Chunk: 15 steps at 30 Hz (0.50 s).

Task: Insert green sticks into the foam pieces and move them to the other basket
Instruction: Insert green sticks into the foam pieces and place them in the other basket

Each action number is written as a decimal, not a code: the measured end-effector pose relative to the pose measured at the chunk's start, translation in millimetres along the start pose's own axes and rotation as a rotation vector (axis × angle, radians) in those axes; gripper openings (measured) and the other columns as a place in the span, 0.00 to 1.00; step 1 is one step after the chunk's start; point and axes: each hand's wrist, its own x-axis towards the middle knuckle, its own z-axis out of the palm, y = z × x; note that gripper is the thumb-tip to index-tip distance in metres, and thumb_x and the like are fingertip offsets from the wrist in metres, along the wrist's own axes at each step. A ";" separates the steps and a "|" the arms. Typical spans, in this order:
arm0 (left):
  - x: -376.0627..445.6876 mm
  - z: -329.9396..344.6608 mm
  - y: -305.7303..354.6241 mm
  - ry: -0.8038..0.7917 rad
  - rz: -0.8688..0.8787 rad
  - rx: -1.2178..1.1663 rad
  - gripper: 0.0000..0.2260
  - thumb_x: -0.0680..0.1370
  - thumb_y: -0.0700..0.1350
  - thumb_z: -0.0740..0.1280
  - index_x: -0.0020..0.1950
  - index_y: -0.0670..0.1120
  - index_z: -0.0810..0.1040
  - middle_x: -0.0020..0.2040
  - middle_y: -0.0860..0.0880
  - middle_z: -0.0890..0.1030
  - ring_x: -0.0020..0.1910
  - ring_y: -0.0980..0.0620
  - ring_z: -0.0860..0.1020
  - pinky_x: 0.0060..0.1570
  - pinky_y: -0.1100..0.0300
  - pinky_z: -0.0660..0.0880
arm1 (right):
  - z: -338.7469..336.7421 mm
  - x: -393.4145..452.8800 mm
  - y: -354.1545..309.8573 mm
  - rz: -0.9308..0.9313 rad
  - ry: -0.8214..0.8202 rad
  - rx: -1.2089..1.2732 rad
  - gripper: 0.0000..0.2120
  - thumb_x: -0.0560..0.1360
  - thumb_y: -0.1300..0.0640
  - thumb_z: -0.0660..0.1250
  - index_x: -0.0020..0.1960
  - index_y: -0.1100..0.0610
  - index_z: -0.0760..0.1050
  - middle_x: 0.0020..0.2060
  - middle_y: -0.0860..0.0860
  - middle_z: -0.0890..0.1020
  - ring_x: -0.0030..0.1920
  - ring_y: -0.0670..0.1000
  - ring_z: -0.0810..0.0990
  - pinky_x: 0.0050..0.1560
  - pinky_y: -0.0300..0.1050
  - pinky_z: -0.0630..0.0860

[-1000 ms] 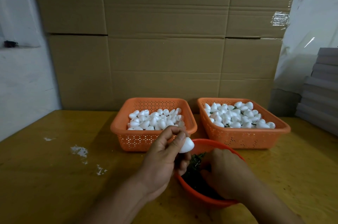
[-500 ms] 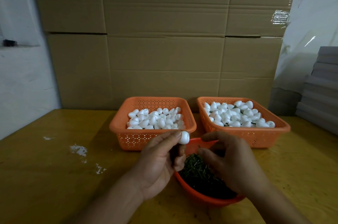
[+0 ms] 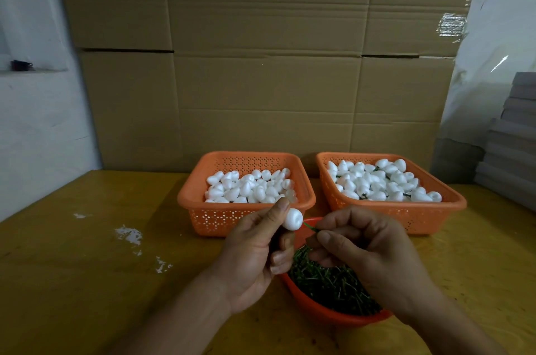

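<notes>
My left hand (image 3: 255,250) pinches a white foam piece (image 3: 293,219) between thumb and fingertips, just above the rim of the red bowl (image 3: 327,311). My right hand (image 3: 368,250) pinches a thin green stick (image 3: 310,227), whose tip points at the foam piece and is close to it. The bowl holds a heap of green sticks (image 3: 330,285). Behind stand two orange baskets: the left basket (image 3: 214,215) holds plain foam pieces, the right basket (image 3: 420,215) holds foam pieces with green stems among them.
The yellow table (image 3: 87,282) carries white flecks at the left. A wall of cardboard boxes (image 3: 261,79) stands behind the baskets. Grey stacked sheets (image 3: 513,137) lie at the right edge.
My right hand has come up out of the bowl with a green stick and brought it to the foam piece. My left hand raised the foam piece slightly.
</notes>
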 end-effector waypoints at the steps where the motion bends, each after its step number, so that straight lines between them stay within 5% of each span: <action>1: 0.2 0.1 -0.2 0.004 0.003 0.003 0.14 0.74 0.55 0.70 0.41 0.45 0.79 0.30 0.47 0.70 0.24 0.55 0.65 0.23 0.64 0.62 | 0.2 -0.4 0.2 -0.009 -0.008 -0.011 0.09 0.69 0.57 0.71 0.47 0.60 0.82 0.39 0.58 0.87 0.39 0.57 0.87 0.40 0.46 0.84; 15: -1.8 0.5 0.7 0.013 0.051 0.108 0.15 0.73 0.57 0.70 0.40 0.45 0.78 0.29 0.46 0.67 0.23 0.55 0.63 0.23 0.63 0.58 | 5.0 -4.9 2.8 -0.098 -0.016 -0.168 0.06 0.77 0.64 0.69 0.49 0.56 0.82 0.39 0.52 0.87 0.39 0.51 0.87 0.42 0.42 0.83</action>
